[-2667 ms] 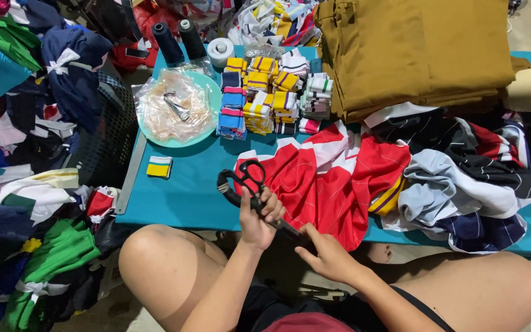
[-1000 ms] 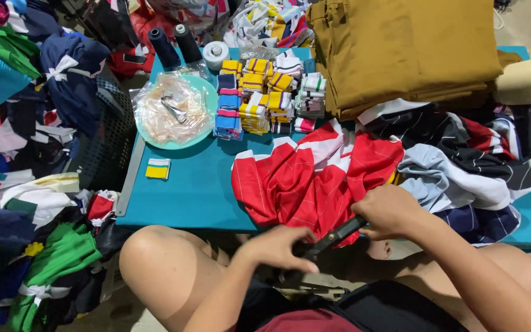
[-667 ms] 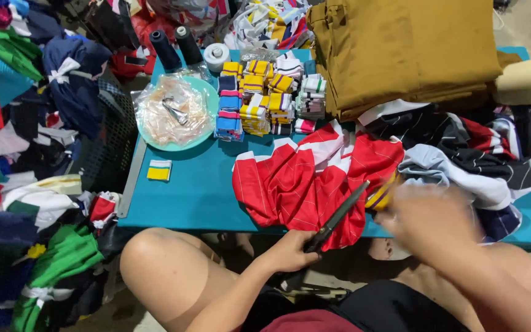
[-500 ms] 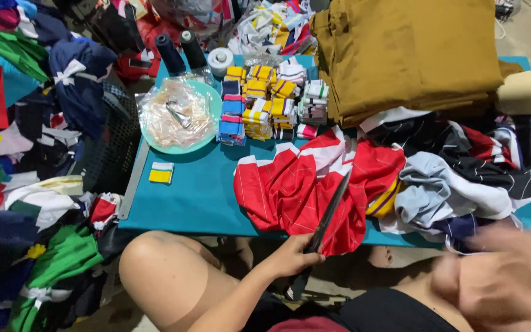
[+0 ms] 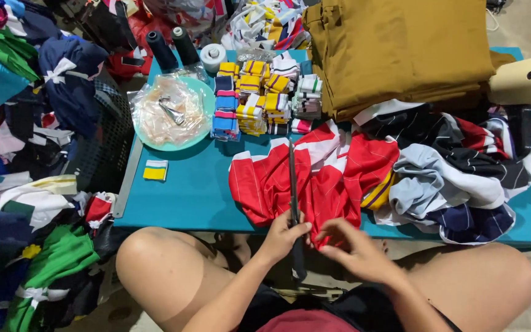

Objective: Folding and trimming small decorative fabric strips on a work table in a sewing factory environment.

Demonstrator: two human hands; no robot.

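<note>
Nearest the camera: two bare knees, two hands between them. Left hand [image 5: 284, 237] closed around the lower part of a long dark tool [image 5: 292, 203], probably closed shears, though hard to tell for sure. Long axis running almost straight away from the body, tip pointing up the table, handle end hanging below the table edge toward the lap. Right hand [image 5: 354, 249] just beside it, fingers loosely curled and pinching the near edge of the red cloth [image 5: 314, 178], not on the tool.

Blade lying flat over that cloth: thin, shiny-looking, crumpled, red with white stripes, bunched at the front edge of the teal table [image 5: 185, 197]. Smooth flat tabletop, one of it.

Left of the cloth, one small yellow-and-white tag [image 5: 155, 169] alone on the teal. Right of it, a soft heap of clothes [image 5: 456, 172] in grey, navy and black with thin stripes, too tangled to count.

Further back: one round pale green plate [image 5: 204, 132] with a crinkly clear plastic bag on it and something small and metal on top. Next to that, stacks of folded ribbed trims [image 5: 265, 98], striped yellow, blue, white and red, roughly seven or eight piles. Behind those, two dark thread cones [image 5: 170, 49] and one white spool [image 5: 212, 56].

Far right: one thick folded stack of mustard fabric [image 5: 401, 49], matte and heavy-looking, plus a cream machine part [image 5: 527, 79] at the edge. Piles of mixed clothing on the floor to the left.
</note>
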